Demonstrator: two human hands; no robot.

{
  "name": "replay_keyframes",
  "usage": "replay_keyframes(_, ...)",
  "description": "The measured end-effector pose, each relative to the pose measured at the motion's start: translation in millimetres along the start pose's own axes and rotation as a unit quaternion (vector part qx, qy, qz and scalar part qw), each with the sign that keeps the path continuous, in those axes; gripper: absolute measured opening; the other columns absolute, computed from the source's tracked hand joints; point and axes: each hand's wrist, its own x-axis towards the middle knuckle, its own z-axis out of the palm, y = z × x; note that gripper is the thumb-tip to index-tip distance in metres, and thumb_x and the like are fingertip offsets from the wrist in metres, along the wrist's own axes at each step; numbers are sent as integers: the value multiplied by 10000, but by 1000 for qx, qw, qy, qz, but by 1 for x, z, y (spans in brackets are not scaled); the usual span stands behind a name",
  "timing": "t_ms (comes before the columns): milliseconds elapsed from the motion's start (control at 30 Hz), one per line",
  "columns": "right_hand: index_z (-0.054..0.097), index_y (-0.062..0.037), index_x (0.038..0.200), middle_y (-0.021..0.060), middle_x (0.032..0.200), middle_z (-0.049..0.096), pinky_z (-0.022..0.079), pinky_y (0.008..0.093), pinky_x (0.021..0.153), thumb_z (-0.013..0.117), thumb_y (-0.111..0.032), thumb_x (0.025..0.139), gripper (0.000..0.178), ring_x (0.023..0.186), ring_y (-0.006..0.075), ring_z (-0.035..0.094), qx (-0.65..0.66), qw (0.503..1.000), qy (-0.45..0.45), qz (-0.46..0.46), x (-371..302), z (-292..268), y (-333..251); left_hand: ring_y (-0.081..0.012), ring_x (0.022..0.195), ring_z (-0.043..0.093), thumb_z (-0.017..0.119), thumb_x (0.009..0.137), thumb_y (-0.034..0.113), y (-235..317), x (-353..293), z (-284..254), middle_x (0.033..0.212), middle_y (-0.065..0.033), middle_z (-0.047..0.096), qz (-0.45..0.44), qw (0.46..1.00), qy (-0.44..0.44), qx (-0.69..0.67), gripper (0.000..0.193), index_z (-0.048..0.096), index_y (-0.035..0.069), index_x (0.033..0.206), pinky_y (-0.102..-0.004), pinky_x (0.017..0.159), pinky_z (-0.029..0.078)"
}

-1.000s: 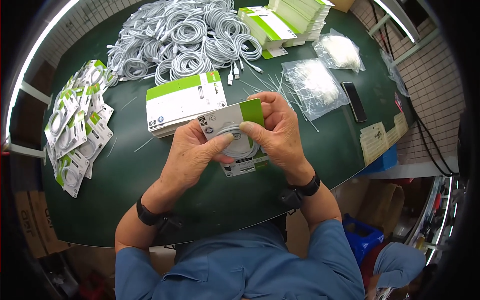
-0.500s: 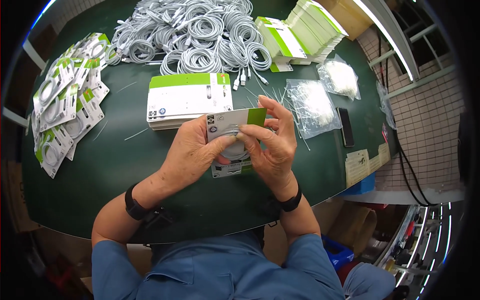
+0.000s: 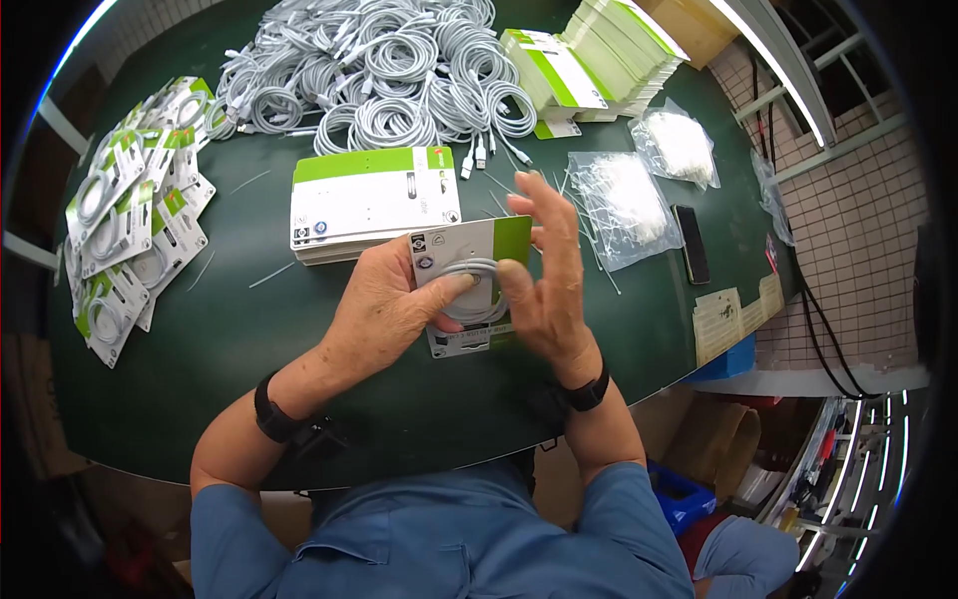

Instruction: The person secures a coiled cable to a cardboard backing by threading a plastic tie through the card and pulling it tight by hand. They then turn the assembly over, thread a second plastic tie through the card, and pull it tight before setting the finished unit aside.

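Observation:
My left hand point(image 3: 374, 309) grips a white and green packaging card point(image 3: 479, 238) above the near middle of the table, its thumb pressed on the front. Against the card lies a coiled white cable point(image 3: 471, 266), partly covered by that thumb. My right hand point(image 3: 551, 304) is at the card's right side, thumb at the edge of the coil and the other fingers raised and spread apart. Whether the right thumb presses on the cable is unclear. Just beyond the hands sits a stack of similar flat cards point(image 3: 374, 200).
A large heap of coiled cables point(image 3: 389, 70) covers the far middle. Finished-looking cards with cables point(image 3: 120, 215) pile up at left. More cards point(image 3: 609, 60), bags of white ties point(image 3: 624, 210), a phone point(image 3: 691, 245) and loose ties point(image 3: 271, 276) lie about the green table point(image 3: 249, 329).
My right index finger and thumb have come away from the pinch at the coil's top. The right fingers have lifted and spread; the left hand keeps its hold on the card.

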Motion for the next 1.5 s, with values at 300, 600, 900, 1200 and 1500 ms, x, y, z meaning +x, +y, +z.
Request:
replay_keyframes(300, 761, -28, 953, 142, 947, 710, 549, 373, 751, 778, -187, 875, 178, 837, 254, 686, -134, 972, -49, 184, 0, -46, 72, -188, 949, 724, 643, 985, 24, 34, -13, -7, 1167, -137, 715, 35, 999, 23, -21, 303, 610, -66, 1273, -295, 678, 646)
replay_keyframes(600, 740, -22, 873, 156, 868, 708, 545, 422, 744, 796, -177, 820, 173, 835, 332, 694, -229, 941, -143, 206, -6, -35, 93, -223, 880, 748, 675, 989, 54, 62, -28, -33, 1119, -170, 729, 229, 957, 172, 35, 339, 588, -85, 1285, -318, 683, 650)
replay_keyframes(900, 717, -5, 861, 170, 858, 707, 541, 442, 757, 763, -153, 842, 156, 832, 374, 680, -203, 961, -94, 163, -11, -26, 106, -208, 886, 748, 692, 989, 82, 63, -29, -36, 1127, -156, 717, 298, 927, 206, 97, 332, 590, -74, 1263, -329, 739, 651)
replay_keyframes(1200, 701, -17, 904, 174, 902, 718, 550, 490, 791, 758, -180, 863, 178, 876, 409, 686, -234, 947, -114, 186, -12, -28, 108, -215, 935, 741, 687, 1003, 116, 62, -25, -35, 1118, -151, 711, 312, 927, 185, 97, 319, 606, -75, 1246, -345, 797, 646)
replay_keyframes(1500, 691, -4, 976, 69, 831, 710, 504, 266, 644, 736, -90, 935, 105, 719, 117, 624, 135, 957, 88, 243, 7, -38, 65, -287, 1111, 706, 718, 984, 157, 59, -21, -34, 1189, -209, 716, 385, 884, 175, 199, 261, 705, -52, 1141, -386, 932, 595)
